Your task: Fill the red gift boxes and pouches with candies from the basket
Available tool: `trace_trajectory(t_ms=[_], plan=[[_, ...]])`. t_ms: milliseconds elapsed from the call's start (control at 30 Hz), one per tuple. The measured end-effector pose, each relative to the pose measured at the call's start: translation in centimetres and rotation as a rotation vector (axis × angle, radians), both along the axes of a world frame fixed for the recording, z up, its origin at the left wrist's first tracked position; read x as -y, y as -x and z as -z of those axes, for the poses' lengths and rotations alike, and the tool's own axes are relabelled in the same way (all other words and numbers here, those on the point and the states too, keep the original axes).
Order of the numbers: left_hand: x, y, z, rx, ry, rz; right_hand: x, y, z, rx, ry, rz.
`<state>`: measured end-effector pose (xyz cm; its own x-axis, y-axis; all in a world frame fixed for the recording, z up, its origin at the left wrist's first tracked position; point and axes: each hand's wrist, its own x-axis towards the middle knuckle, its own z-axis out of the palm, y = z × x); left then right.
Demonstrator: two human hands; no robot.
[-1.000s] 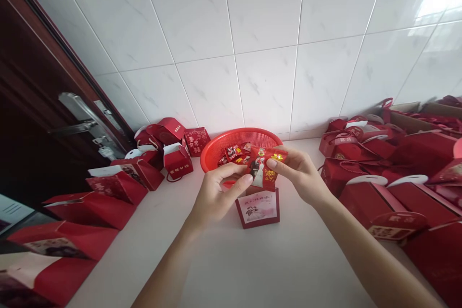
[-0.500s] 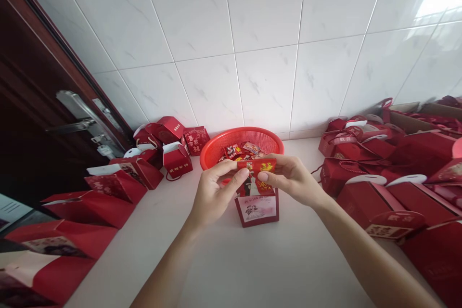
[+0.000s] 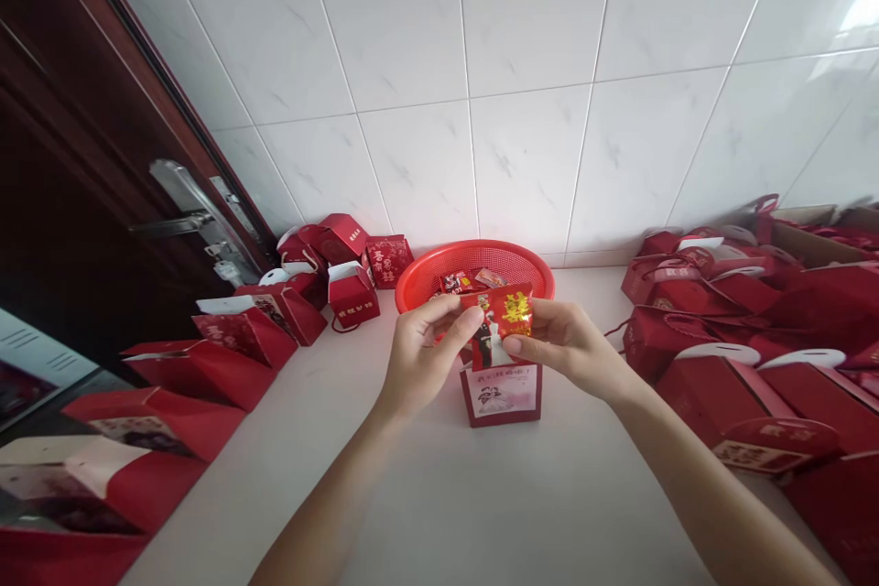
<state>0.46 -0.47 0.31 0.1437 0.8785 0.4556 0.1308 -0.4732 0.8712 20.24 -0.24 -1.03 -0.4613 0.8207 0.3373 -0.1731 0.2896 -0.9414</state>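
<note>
Held packet [image 3: 506, 307]: between left hand [image 3: 418, 357] and right hand [image 3: 580, 352], above the front box and before the basket
Front box [image 3: 504, 403]: on the tabletop [image 3: 412, 504], in the middle, under the held packet
Basket [image 3: 522, 265]: behind the front box, near the wall [image 3: 528, 146]
Loose packets [image 3: 456, 282]: in the basket
Left boxes [image 3: 196, 371]: along the left edge, running back to the wall
Right boxes [image 3: 755, 394]: massed right of the right hand
Door [image 3: 75, 137]: far left, beyond the left boxes
</note>
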Motion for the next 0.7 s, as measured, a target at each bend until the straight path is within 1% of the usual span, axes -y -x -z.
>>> trace_trajectory(t_ms=[100, 233, 400, 500, 600, 700], plan=[[-0.05, -0.07, 0.03, 0.023, 0.021, 0.017, 0.04, -0.12, -0.17, 0.018, 0.006, -0.002], [0.09, -0.24, 0.04, 0.027, 0.004, -0.006, 0.16, -0.12, -0.30, 0.034, -0.008, -0.011], [0.20, -0.27, 0.23, 0.024, -0.096, -0.103, 0.29, 0.13, -0.40, 0.016, -0.015, -0.052], [0.09, -0.22, 0.35, 0.020, -0.129, -0.143, 0.27, 0.29, -0.29, 0.005, -0.017, -0.012], [0.06, -0.16, 0.27, 0.037, -0.116, -0.117, 0.22, 0.35, -0.15, -0.023, 0.000, 0.011], [0.14, -0.12, -0.03, 0.070, -0.050, -0.020, 0.20, 0.33, -0.18, -0.078, 0.011, -0.001]])
